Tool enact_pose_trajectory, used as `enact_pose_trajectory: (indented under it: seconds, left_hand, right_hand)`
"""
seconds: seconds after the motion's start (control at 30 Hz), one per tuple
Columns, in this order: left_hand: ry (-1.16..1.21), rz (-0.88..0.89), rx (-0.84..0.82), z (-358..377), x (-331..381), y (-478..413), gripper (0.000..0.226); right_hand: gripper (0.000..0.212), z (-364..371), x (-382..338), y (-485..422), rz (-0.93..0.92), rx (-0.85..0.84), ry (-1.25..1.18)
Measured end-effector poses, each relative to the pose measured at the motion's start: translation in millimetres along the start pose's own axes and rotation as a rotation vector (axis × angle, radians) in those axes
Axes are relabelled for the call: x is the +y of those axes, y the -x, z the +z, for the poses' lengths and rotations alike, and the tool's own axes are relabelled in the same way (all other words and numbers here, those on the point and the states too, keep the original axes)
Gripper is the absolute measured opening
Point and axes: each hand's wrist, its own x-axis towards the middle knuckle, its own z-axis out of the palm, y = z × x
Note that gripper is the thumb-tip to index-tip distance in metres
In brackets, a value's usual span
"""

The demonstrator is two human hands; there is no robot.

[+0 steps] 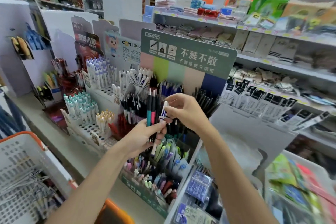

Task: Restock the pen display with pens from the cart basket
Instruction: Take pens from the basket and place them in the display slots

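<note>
— What does the head view give of the place?
— A shop aisle under long ceiling lights; a pale, smooth shelf top (pixel 60 143) runs along the left; far right, grey shelves (pixel 263 62) carry folded cloth and packets.
— And the stock?
— The pen display (pixel 190 56) is tiered cardboard with a green header card, its holed white trays full of slim plastic pens; the cart basket (pixel 18 151), perforated white plastic with an orange rim, sits near left.
— The hands?
— The left hand (pixel 140 136) grips a bundle of pens (pixel 151 112), teal, pink and dark, upright before the display; the right hand (pixel 183 111) pinches the top of a white pen (pixel 162 116) with blue print, just beside that bundle.
</note>
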Motion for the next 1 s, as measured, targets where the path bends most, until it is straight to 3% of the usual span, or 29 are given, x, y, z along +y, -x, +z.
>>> enact_pose_trajectory:
  seconds: [0.13, 0.23, 0.33, 0.5, 0.7, 1.0]
  left_hand:
    - [0.007, 0.021, 0.059, 14, -2, -2, 0.024]
    - [-0.009, 0.044, 0.217, 11, -4, -4, 0.023]
    - [0.002, 0.027, 0.323, 2, -10, -3, 0.024]
    - [-0.035, -0.011, 0.275, -1, -17, 3, 0.025]
    - [0.101, -0.059, 0.255, 0, -16, 5, 0.016]
    - [0.123, -0.052, 0.235, 3, -23, 14, 0.016]
  right_hand:
    - [0.009, -27, 2, 17, -0.046, 0.193, -0.140]
    - [0.015, -51, 2, 32, -0.109, 0.433, -0.219]
    - [0.021, -61, 9, 44, -0.141, 0.562, -0.175]
    - [0.019, -46, 29, 48, -0.108, 0.525, -0.016]
    - [0.018, -36, 41, 46, -0.096, 0.505, 0.084]
    - [0.010, -17, 65, 45, -0.002, 0.362, 0.540]
